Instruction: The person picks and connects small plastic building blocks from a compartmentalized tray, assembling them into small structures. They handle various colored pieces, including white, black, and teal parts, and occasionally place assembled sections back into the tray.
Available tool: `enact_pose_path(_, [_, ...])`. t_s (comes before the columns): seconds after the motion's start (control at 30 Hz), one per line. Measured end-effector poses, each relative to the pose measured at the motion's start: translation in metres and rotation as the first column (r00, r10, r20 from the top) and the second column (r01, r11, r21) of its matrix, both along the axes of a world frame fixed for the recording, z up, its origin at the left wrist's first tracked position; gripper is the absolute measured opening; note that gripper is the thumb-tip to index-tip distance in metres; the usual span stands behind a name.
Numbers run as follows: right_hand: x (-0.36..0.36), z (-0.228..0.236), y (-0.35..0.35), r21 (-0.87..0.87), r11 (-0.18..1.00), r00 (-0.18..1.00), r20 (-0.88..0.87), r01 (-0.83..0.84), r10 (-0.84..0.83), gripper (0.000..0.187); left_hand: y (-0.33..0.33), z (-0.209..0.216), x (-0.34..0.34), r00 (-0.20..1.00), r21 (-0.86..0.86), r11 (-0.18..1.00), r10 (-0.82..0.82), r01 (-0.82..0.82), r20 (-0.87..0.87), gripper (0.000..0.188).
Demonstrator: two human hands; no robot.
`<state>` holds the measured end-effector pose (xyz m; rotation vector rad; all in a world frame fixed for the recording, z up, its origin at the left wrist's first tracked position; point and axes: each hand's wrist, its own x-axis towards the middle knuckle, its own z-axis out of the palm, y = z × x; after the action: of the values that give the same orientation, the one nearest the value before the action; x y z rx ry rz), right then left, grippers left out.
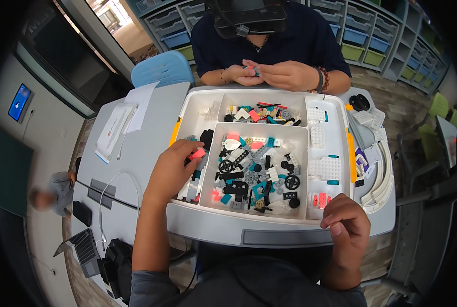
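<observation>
My left hand [172, 166] reaches into the left compartment of a white sorting tray [254, 219]. Its thumb and fingers are closed on a coral-pink toy brick [198, 153], beside black, grey and white pieces. My right hand [347, 221] hovers at the tray's near right corner, its fingers curled in and nothing visible in them. Close to it lie small coral-pink pieces [321, 200]. The large middle compartment holds mixed building pieces: black wheels [292, 181], grey gears [251, 177], teal bricks and black beams.
Across the table a person's hands [269, 75] hold a small teal and pink piece. White plates [324, 168] line the tray's right compartment. White curved tracks [379, 184] and a black wheel [360, 102] lie to the right. Papers [117, 128], a cable and a laptop [82, 250] are at left.
</observation>
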<state>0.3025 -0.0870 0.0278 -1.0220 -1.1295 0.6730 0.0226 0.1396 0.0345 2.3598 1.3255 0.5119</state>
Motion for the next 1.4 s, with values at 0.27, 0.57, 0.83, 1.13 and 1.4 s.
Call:
enact_pose_path(0.27, [0.000, -0.015, 0.010, -0.004, 1.000, 0.971, 0.239, 0.028, -0.026, 0.011, 0.034, 0.002, 0.010, 0.974, 0.265, 0.945, -0.151, 0.192, -0.168, 0.026])
enact_pose_path(0.57, [-0.002, -0.014, 0.011, 0.015, 0.999, 0.941, 0.336, 0.044, -0.046, 0.008, 0.093, -0.006, 0.020, 0.904, 0.314, 0.912, -0.121, 0.265, -0.411, 0.014])
enact_pose_path(0.83, [0.003, -0.009, 0.001, 0.000, 0.999, 0.920, 0.392, 0.032, -0.030, 0.008, 0.037, 0.043, 0.009, 0.970, 0.321, 0.923, -0.157, 0.210, -0.184, 0.020])
enact_pose_path(1.13, [0.060, 0.007, -0.036, -0.038, 0.890, 0.841, 0.348, 0.454, -0.414, 0.005, -0.095, 0.100, -0.032, 0.974, 0.010, 0.978, -0.207, 0.207, 0.095, 0.024])
enact_pose_path(1.4, [0.040, 0.018, -0.044, -0.115, 0.918, 0.782, 0.571, 0.378, -0.250, 0.007, -0.135, 0.060, -0.075, 0.945, -0.303, 0.897, -0.324, 0.323, 0.051, 0.026])
